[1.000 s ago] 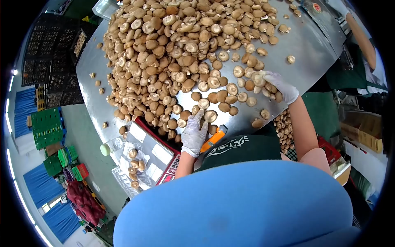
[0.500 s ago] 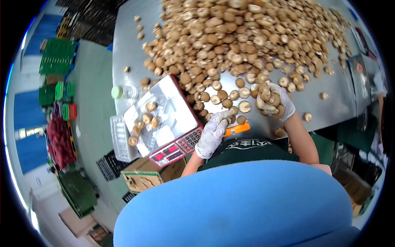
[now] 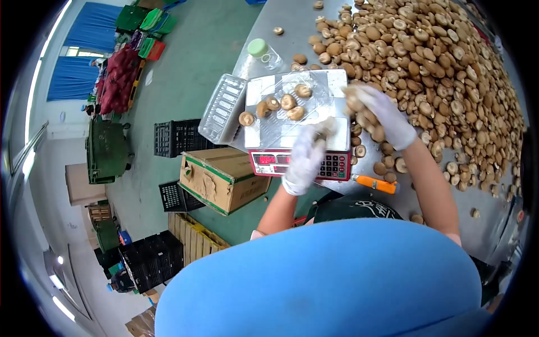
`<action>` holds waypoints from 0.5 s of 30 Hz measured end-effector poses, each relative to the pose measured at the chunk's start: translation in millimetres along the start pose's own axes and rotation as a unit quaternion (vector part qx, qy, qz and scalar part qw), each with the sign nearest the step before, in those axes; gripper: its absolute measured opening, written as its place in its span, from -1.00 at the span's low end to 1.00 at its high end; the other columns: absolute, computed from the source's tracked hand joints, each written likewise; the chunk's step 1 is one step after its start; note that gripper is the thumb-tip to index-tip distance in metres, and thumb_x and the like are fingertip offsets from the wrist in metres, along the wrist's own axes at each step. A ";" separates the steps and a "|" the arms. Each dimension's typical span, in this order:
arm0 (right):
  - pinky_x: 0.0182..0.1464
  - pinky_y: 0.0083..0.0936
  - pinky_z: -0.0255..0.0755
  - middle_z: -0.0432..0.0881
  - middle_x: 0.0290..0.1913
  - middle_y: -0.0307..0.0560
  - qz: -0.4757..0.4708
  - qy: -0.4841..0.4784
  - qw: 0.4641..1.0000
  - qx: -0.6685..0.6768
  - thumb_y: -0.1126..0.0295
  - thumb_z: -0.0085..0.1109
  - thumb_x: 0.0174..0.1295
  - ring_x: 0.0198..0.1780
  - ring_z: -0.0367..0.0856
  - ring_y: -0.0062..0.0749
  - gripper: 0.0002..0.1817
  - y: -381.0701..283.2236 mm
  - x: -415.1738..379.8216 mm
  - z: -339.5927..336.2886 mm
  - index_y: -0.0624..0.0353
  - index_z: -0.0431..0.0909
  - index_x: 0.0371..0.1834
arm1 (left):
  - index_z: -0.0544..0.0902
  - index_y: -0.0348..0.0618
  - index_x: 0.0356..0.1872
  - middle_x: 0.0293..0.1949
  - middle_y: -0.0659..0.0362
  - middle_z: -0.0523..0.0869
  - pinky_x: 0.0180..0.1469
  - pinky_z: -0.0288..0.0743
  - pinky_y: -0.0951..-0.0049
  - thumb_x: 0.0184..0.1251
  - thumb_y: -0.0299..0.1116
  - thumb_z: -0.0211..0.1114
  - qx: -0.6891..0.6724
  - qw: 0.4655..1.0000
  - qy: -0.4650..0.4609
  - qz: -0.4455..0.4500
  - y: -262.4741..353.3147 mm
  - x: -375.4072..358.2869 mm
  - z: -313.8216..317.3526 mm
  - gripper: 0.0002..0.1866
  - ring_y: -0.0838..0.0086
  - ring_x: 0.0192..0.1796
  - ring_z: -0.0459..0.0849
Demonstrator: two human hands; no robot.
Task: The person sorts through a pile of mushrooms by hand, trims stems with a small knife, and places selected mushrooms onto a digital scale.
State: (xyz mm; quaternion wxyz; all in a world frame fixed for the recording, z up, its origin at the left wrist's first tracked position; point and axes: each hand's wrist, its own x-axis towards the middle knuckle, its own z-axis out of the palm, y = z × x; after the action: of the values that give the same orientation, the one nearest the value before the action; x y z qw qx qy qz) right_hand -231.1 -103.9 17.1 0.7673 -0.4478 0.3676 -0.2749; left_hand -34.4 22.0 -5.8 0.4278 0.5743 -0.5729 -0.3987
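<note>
head-worn wide view, facing forward and down

gloved hands (image 3: 384, 115) apart, left (image 3: 305, 160) blurred, right curled; forearms (image 3: 433, 185) bare.

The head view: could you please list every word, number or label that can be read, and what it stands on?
Nothing reads with certainty.
Scale display: red digits, too blurred.
Keypad: marks too small.
Apron: white lettering, too distorted.
Cardboard box: faint print, too blurred.
</note>
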 end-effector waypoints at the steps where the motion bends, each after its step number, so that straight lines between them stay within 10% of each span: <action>1: -0.57 -0.78 0.25 0.65 -0.26 -0.24 -0.042 0.014 0.997 -0.057 0.13 0.05 0.50 -0.50 0.42 -0.78 -0.56 1.6 22.9 13.1 0.14 0.53 0.30 | 0.54 -0.29 0.28 0.01 0.08 0.61 0.23 0.42 0.41 0.35 -0.53 0.03 0.046 0.996 0.063 0.036 -2.3 8.2 -14.3 -0.54 0.39 0.07 0.57; 5: -0.05 -0.49 0.56 0.74 -0.08 -0.11 -0.196 0.029 0.946 -0.258 0.06 0.13 0.45 -0.14 0.70 -0.45 -0.59 2.1 86.4 63.7 0.01 0.63 0.22 | 0.45 -0.30 0.37 0.14 0.04 0.56 0.29 0.40 0.32 0.29 -0.65 0.07 0.031 0.966 0.234 0.107 -45.8 37.1 -53.1 -0.44 0.26 0.13 0.58; 10: 0.20 -0.27 0.51 0.72 0.06 0.08 -0.263 0.003 0.869 -0.419 0.02 0.22 0.37 0.14 0.65 -0.03 -0.53 44.4 139.2 86.2 -0.03 0.63 0.24 | 0.40 -0.34 0.40 0.26 -0.20 0.55 0.41 0.31 0.16 0.36 -0.49 0.17 0.385 0.897 0.180 0.125 -80.8 47.6 -69.8 -0.44 -0.03 0.30 0.51; 13: 0.20 -0.28 0.52 0.68 0.15 0.02 -0.385 0.031 0.853 -0.352 -0.02 0.21 0.38 0.14 0.65 -0.10 -0.52 31.0 106.1 50.8 -0.10 0.60 0.29 | 0.42 -0.34 0.40 0.32 -0.24 0.50 0.46 0.25 0.12 0.40 -0.43 0.16 0.313 0.919 0.187 0.149 -61.8 46.7 -60.8 -0.45 -0.07 0.38 0.45; 15: 0.17 -0.39 0.54 0.66 0.18 -0.06 -0.256 0.096 0.903 -0.330 0.01 0.19 0.42 0.13 0.65 -0.30 -0.53 -14.3 33.7 13.1 -0.08 0.59 0.30 | 0.42 -0.35 0.40 0.34 -0.28 0.47 0.48 0.23 0.09 0.44 -0.38 0.13 0.330 0.896 0.240 0.173 -63.5 45.6 -69.2 -0.47 -0.12 0.40 0.42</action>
State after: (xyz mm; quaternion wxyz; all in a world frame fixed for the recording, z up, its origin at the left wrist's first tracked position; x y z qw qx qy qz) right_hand -202.3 -129.3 23.4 0.4395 -0.7255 0.3824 -0.3664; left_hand 52.5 -22.7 -42.6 0.4007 0.6524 -0.6419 0.0438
